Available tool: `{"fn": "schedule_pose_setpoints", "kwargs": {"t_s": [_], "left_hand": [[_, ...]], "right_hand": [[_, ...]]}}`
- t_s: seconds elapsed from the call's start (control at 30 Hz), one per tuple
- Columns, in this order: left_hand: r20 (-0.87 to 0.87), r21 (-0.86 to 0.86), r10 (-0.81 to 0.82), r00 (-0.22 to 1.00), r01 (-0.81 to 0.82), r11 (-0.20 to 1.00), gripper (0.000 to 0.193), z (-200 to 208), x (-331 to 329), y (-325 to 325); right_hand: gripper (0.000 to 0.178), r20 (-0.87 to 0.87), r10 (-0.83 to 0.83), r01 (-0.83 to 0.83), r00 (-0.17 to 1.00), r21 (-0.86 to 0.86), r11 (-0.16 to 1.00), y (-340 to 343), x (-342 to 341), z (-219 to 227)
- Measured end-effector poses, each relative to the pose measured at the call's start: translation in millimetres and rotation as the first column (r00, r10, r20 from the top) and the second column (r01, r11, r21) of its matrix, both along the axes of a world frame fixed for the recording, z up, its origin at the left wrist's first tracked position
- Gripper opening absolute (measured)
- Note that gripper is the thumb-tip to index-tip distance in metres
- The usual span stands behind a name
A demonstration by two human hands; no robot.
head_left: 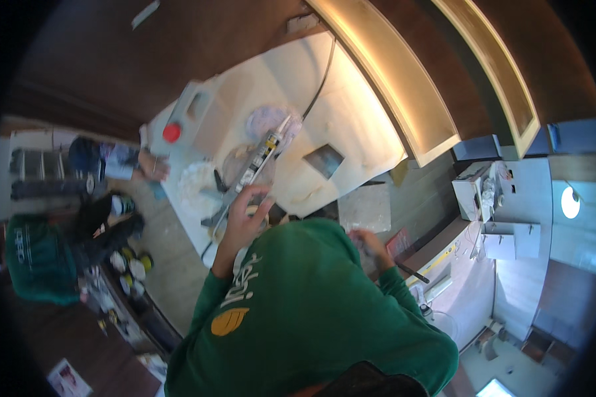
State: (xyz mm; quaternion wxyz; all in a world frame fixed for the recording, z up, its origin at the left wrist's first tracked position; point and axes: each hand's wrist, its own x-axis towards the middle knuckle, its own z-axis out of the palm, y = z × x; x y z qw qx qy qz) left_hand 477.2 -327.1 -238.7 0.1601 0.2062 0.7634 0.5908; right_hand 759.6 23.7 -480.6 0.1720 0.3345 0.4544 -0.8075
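The caulking gun (250, 171) lay aslant on the pale surface (371, 142), its nozzle (283, 124) pointing away from the person. A cartridge (269, 147) sat in it (what filled the cartridge was hidden by its wall). To the left, near the surface's edge, was a pale jug (204, 126) with a red cap (171, 132); its contents could not be made out. The left grip (244, 215) was at the gun's rear end, thumb and fingers apart, though I could not tell whether they grasped it. The right grip (372, 249), blurred, was well apart from the gun, its state unclear.
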Motion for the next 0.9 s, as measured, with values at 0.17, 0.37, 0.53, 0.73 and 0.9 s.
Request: {"fn": "schedule_pose_setpoints", "kwargs": {"t_s": [0.17,0.37,0.53,0.73,0.9], "left_hand": [[0.065,0.177,0.084,0.994,-0.095,0.98,0.023,6.1,2.1,4.0],[0.062,0.209,0.226,0.972,-0.234,0.95,0.022,21.2,10.6,-7.7],[0.022,0.212,0.304,0.953,-0.301,0.93,0.022,27.8,20.9,-24.5],[-0.014,0.253,0.335,0.942,-0.321,0.913,0.021,43.8,32.4,-38.8],[-0.063,0.308,0.326,0.943,-0.292,0.906,0.025,45.3,38.8,-53.6]], "right_hand": [[0.037,-0.185,0.252,-0.178,0.95,0.343,0.922,-17.4,-140.5,151.2],[0.029,0.063,0.689,-0.599,0.722,0.554,0.577,-8.4,-146.3,100.3],[0.022,0.012,0.669,-0.493,0.744,0.685,0.537,-0.1,-182.3,113.6],[0.023,-0.271,0.64,-0.466,0.719,0.496,0.733,-53.9,-242.9,183.7],[0.029,-0.397,0.652,-0.466,0.646,0.472,0.749,-99.2,-269.3,216.5]]}}
